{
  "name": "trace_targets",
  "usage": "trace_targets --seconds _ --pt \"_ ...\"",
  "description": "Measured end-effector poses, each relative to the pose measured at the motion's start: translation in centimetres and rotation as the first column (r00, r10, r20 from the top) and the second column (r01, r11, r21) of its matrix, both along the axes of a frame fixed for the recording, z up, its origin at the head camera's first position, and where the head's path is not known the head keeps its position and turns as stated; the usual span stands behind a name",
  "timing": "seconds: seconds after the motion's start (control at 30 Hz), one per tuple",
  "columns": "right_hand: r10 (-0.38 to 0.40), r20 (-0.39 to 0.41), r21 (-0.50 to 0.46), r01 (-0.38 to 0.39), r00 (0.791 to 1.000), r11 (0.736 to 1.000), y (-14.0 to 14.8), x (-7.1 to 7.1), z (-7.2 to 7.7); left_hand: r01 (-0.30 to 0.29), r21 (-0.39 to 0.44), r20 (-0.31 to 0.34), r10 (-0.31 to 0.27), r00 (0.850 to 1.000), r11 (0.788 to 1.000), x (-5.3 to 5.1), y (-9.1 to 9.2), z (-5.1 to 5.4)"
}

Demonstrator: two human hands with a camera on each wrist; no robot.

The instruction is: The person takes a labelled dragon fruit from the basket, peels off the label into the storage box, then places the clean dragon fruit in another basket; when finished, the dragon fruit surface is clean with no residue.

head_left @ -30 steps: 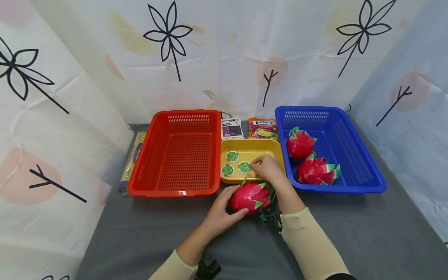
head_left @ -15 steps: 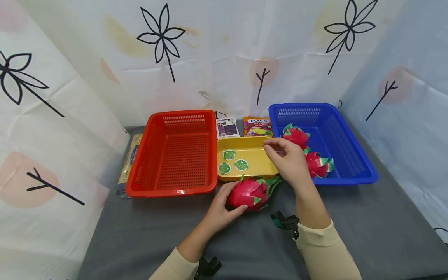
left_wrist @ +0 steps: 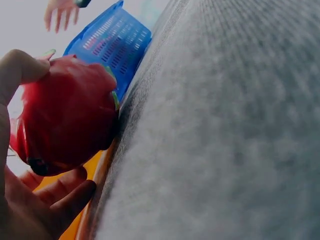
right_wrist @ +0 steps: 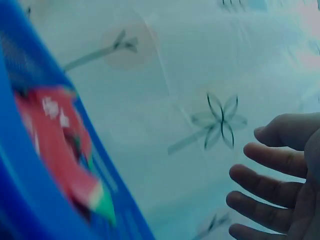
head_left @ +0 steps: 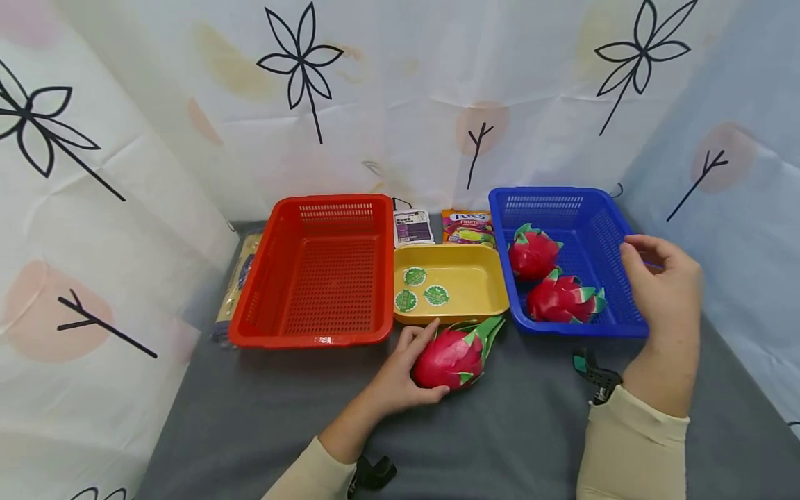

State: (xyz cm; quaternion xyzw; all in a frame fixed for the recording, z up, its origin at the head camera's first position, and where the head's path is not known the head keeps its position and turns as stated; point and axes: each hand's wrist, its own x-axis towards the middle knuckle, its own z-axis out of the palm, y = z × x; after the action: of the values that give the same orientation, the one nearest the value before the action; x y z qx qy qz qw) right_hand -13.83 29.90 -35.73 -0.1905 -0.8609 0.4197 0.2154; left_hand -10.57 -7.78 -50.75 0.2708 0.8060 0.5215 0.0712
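Observation:
My left hand [head_left: 403, 368] holds a red dragon fruit [head_left: 451, 355] on the grey table, thumb on the near side and fingers on the far side. Its green-tipped leaves point right, away from the palm. The left wrist view shows the same dragon fruit [left_wrist: 67, 112] large, between thumb and fingers. My right hand [head_left: 665, 288] is raised over the right side of the blue basket [head_left: 625, 326]. In the right wrist view its fingers [right_wrist: 265, 185] are loosely bent, with nothing seen between them. Two more dragon fruits [head_left: 534, 253] [head_left: 565, 298] lie in that basket.
A yellow tray [head_left: 481, 278] with several round green stickers [head_left: 436, 295] stands between the blue basket and a red basket [head_left: 331, 285]. Behind it lie a white labelled packet [head_left: 413, 228] and a Fox's fruits bag [head_left: 467, 227]. Another packet [head_left: 240, 278] lies left of the red basket.
My right hand has moved from above the yellow tray, across the blue basket, to its right side. My left hand stays on the dragon fruit, whose leaves now stand free of the right hand.

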Motion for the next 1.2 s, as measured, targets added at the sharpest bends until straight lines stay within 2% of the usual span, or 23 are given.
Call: trace_targets --seconds 0.07,0.13,0.23,0.3,0.37,0.43,0.53,0.6,0.67,0.77,0.87,0.93,1.07,1.13,1.2 --pt "-0.021 0.068 0.021 0.019 0.997 1.0 2.2 0.1 -0.8 0.018 -0.034 0.015 -0.018 1.0 0.999 -0.1 0.0 0.2" --pt "-0.012 0.148 0.084 -0.001 0.989 0.996 4.3 -0.1 -1.9 0.026 -0.055 0.037 -0.024 0.999 0.998 -0.1 0.0 0.5" --pt "0.062 0.247 0.186 -0.109 0.967 0.976 6.9 -0.5 -4.1 0.035 -0.061 0.081 -0.03 0.996 0.998 -0.1 0.0 0.8" --pt "0.093 0.323 0.204 -0.165 0.942 0.965 8.2 -0.6 -5.3 0.034 -0.04 0.113 -0.029 0.993 0.999 -0.1 0.0 0.9" --pt "0.127 0.383 0.174 -0.207 0.915 0.963 8.9 -0.5 -6.2 0.026 -0.015 0.133 -0.024 0.991 1.0 -0.1 0.0 0.9" --pt "0.151 0.419 0.115 -0.217 0.896 0.969 9.3 -0.3 -6.7 0.008 0.017 0.148 -0.01 0.989 1.0 0.0 -0.1 0.8" --pt "0.176 0.427 0.038 -0.212 0.887 0.977 9.4 -0.1 -6.8 -0.021 0.078 0.176 0.007 0.984 0.997 0.1 -0.4 1.1" --pt "0.184 0.425 0.005 -0.205 0.886 0.979 9.3 -0.1 -6.7 -0.03 0.134 0.208 0.001 0.978 0.991 0.3 -0.8 1.6" --pt "0.186 0.422 -0.003 -0.204 0.887 0.979 9.3 0.0 -6.5 -0.031 0.203 0.24 -0.02 0.971 0.979 0.7 -1.2 2.5" --pt "0.193 0.412 0.0 -0.212 0.891 0.977 9.5 -0.1 -6.3 -0.01 0.308 0.244 -0.069 0.967 0.951 1.2 -1.6 4.3" --pt "0.194 0.404 0.013 -0.218 0.894 0.976 9.7 -0.2 -6.3 0.029 0.399 0.195 -0.116 0.974 0.916 1.2 -1.2 6.3" --pt "0.193 0.406 0.012 -0.216 0.893 0.976 9.8 -0.2 -6.4 0.055 0.456 0.148 -0.136 0.98 0.888 0.9 -0.3 7.9" --pt "0.198 0.396 0.006 -0.218 0.897 0.976 9.9 -0.2 -6.7 0.084 0.544 0.053 -0.135 0.989 0.835 -0.9 2.9 11.4" --pt "0.201 0.388 0.001 -0.218 0.9 0.976 9.9 -0.3 -6.8 0.094 0.56 0.017 -0.125 0.992 0.823 -2.3 4.9 13.0" --pt "0.199 0.381 -0.006 -0.213 0.903 0.977 9.8 -0.3 -7.0 0.098 0.566 0.014 -0.129 0.992 0.818 -3.9 7.2 14.4"
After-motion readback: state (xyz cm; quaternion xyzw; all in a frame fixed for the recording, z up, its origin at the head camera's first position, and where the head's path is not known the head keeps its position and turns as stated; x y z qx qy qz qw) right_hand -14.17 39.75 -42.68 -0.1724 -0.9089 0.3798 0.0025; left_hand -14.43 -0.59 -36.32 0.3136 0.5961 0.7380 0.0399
